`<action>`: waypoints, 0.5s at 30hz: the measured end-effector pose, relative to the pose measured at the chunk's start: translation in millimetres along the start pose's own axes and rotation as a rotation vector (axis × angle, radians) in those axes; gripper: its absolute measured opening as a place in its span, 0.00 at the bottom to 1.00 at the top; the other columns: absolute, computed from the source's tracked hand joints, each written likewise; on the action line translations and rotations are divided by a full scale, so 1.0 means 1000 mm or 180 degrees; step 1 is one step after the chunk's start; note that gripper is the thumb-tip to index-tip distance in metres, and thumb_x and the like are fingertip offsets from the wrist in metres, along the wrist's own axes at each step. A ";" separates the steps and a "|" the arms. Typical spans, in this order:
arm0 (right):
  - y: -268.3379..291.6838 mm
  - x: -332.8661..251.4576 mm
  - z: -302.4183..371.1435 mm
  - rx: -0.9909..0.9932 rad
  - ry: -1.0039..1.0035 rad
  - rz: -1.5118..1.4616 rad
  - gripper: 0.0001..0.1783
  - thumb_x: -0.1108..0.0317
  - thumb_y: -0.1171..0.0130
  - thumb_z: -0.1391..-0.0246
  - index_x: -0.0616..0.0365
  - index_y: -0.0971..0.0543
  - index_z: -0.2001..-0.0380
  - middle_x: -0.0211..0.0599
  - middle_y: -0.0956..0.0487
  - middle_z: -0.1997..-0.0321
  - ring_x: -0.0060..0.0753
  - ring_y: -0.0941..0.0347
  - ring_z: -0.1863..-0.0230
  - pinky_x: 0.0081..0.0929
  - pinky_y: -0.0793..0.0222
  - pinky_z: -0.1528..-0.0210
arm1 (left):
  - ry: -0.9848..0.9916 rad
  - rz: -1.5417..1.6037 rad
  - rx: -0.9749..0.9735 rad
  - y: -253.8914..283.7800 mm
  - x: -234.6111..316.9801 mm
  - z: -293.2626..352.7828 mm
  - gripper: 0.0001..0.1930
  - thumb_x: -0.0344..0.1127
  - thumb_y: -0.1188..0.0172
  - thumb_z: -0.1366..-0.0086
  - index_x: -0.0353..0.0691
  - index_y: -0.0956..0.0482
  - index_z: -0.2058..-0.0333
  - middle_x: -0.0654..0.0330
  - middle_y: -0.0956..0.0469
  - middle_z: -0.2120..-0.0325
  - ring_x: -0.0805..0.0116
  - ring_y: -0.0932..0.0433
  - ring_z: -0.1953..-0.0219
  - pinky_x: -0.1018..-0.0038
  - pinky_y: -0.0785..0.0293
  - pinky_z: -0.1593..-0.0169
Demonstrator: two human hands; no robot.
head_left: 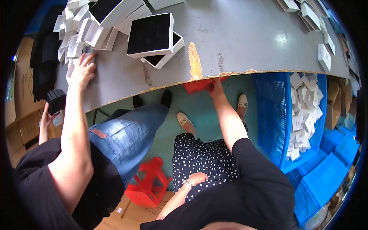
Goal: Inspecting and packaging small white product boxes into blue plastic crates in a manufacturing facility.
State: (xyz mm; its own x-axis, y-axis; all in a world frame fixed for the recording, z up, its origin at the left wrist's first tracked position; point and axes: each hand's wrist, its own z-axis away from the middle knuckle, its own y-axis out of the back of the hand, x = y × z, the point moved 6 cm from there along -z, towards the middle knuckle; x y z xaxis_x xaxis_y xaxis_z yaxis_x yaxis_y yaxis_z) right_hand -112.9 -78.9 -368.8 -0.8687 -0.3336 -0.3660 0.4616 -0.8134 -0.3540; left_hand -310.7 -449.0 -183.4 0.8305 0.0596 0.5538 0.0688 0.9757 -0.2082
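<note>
My left hand (197, 179) rests on the lap of my polka-dot skirt (205, 157), its fingers lying flat with nothing held. My right hand (216, 86) reaches forward under the front edge of the grey table (245, 34). Its fingers close on a red plastic thing (197, 86), which the tabletop partly hides, so its full shape cannot be made out. Above, on the table, two shallow white box parts with black lining (150, 35) lie stacked, one askew over the other.
At left a co-worker's hand (81, 71) touches small white boxes (73, 42); the other hand holds black pads (56, 100). A red stool (147, 186) stands between us. A blue crate (270, 119) of white boxes and blue bins (322, 176) stand to my right.
</note>
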 end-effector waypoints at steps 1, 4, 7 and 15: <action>0.001 -0.012 0.002 -0.0293 0.0199 -0.0033 0.34 0.43 0.36 0.46 0.46 0.27 0.40 0.33 0.22 0.42 0.38 0.25 0.44 0.39 0.32 0.40 | -0.0024 0.0026 0.0249 0.000 -0.010 0.009 0.15 0.39 0.38 0.45 0.51 0.14 0.57 0.57 0.15 0.62 0.57 0.17 0.55 0.66 0.23 0.51; 0.046 -0.036 0.032 0.0334 0.0222 0.0261 0.35 0.47 0.31 0.50 0.47 0.27 0.41 0.35 0.22 0.42 0.39 0.26 0.41 0.42 0.32 0.38 | -0.0491 -0.0431 0.0174 -0.011 -0.042 0.012 0.18 0.30 0.42 0.44 0.45 0.16 0.53 0.57 0.16 0.58 0.53 0.20 0.50 0.65 0.23 0.48; 0.142 -0.039 0.068 0.0421 0.0447 -0.0044 0.36 0.53 0.31 0.48 0.52 0.29 0.38 0.38 0.25 0.37 0.42 0.30 0.36 0.48 0.36 0.33 | -0.0380 -0.0361 0.0216 0.002 -0.061 0.026 0.20 0.28 0.46 0.40 0.35 0.21 0.48 0.49 0.19 0.52 0.52 0.22 0.46 0.64 0.25 0.44; 0.330 0.027 0.201 0.1196 0.0317 -0.0446 0.38 0.54 0.33 0.44 0.52 0.33 0.33 0.40 0.30 0.31 0.47 0.36 0.30 0.53 0.38 0.31 | -0.0355 0.0437 0.0050 0.010 -0.169 0.039 0.40 0.46 0.31 0.38 0.41 0.40 0.32 0.50 0.41 0.32 0.33 0.37 0.36 0.41 0.36 0.37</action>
State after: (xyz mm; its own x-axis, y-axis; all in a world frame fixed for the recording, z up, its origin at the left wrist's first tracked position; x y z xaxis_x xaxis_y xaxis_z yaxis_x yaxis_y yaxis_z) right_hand -20.5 -451.8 -322.6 -0.8884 -0.1746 -0.4246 0.2263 -0.9712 -0.0742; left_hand -471.7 -440.7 -247.8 0.7650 0.2147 0.6072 -0.0504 0.9599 -0.2758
